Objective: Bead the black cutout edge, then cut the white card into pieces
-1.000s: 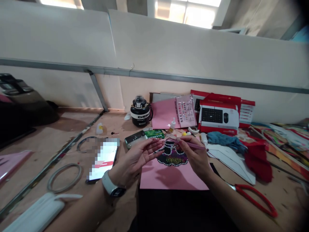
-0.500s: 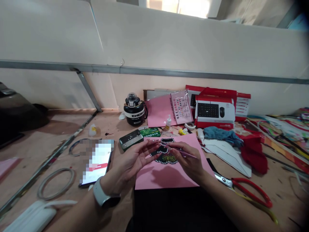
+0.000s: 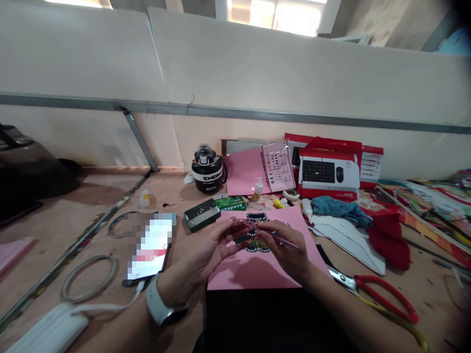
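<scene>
My right hand [image 3: 287, 245] is closed around a thin pink pen-like tool [image 3: 289, 242], its tip pointing left. My left hand [image 3: 209, 245] is held palm inward at that tip, thumb and forefinger pinched together; anything between them is too small to make out. Both hands are over a pink sheet [image 3: 253, 274]. On the sheet lies a dark piece edged with white beads [image 3: 257, 216], with a gold-green patch [image 3: 258, 243] in its lower part. My fingers cover much of its middle.
A dark green tin [image 3: 202, 214] with small bits on its lid, a green box [image 3: 231, 203] and a black bottle [image 3: 208, 169] stand behind. A phone [image 3: 154, 250] with a cable lies left, red-handled scissors [image 3: 382, 294] right. Keyboard boxes [image 3: 327, 174] lean against the wall.
My left thumb and fingers have drawn closer together around the tool tip. The view has shifted slightly, so the table things appear a little lower and further right.
</scene>
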Motion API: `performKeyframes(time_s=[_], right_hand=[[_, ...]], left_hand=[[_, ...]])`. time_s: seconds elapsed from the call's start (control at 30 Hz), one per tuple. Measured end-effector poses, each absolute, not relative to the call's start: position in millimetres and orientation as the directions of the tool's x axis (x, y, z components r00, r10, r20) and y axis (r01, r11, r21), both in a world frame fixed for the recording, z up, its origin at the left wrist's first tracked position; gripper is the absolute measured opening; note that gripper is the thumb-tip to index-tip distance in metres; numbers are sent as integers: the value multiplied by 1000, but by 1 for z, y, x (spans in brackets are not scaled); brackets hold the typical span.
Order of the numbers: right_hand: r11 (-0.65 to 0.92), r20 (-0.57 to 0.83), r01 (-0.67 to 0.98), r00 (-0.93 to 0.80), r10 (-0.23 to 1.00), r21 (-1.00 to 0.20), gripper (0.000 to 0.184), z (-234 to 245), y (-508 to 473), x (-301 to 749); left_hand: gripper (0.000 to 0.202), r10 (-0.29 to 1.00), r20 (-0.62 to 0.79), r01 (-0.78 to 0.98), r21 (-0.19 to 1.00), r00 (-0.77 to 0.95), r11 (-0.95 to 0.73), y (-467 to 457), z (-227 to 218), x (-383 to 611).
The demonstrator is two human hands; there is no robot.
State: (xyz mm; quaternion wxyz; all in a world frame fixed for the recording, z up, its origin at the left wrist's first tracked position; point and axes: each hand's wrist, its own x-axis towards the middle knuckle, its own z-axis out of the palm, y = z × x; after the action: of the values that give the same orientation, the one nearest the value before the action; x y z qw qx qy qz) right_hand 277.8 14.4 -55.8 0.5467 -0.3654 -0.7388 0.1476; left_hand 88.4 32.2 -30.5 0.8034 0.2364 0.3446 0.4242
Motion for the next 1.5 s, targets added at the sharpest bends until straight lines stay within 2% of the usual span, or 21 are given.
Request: performKeyframes(time_s=[0.5, 0.67, 0.77, 0.87, 0.97, 1.07, 1.23, 1.5], right_hand=[[731, 735, 367, -160, 659, -575, 26, -58, 14, 277], [749, 758, 375, -158, 633, -547, 26, -57, 14, 277], [744, 754, 365, -148, 639, -559, 24, -59, 15, 278], [695, 706, 348, -120, 698, -629, 20, -67, 20, 280], [631, 633, 338, -121, 765, -698, 16, -81, 27, 281], [541, 530, 332, -131, 838, -773, 14, -92, 32, 282], [407, 346, 352, -224, 911, -843, 13, -92, 34, 283], [363, 282, 328, -270, 921, -872, 15, -98, 34, 278]], left_hand=[[16, 834, -380, -522, 653, 401, 549, 29, -24, 91], [8, 839, -367, -489, 689, 401, 535, 29, -24, 91], [15, 853, -341, -402, 771, 396, 495, 32, -26, 88], [27, 922, -262, -203, 923, 285, 326, 42, -34, 80], [30, 953, -234, -55, 967, 195, 249, 55, -48, 73], [32, 926, -302, -69, 943, 227, 325, 64, -62, 68], [30, 935, -290, -44, 951, 206, 305, 69, -72, 68], [27, 933, -294, -5, 953, 207, 302, 64, -74, 73]])
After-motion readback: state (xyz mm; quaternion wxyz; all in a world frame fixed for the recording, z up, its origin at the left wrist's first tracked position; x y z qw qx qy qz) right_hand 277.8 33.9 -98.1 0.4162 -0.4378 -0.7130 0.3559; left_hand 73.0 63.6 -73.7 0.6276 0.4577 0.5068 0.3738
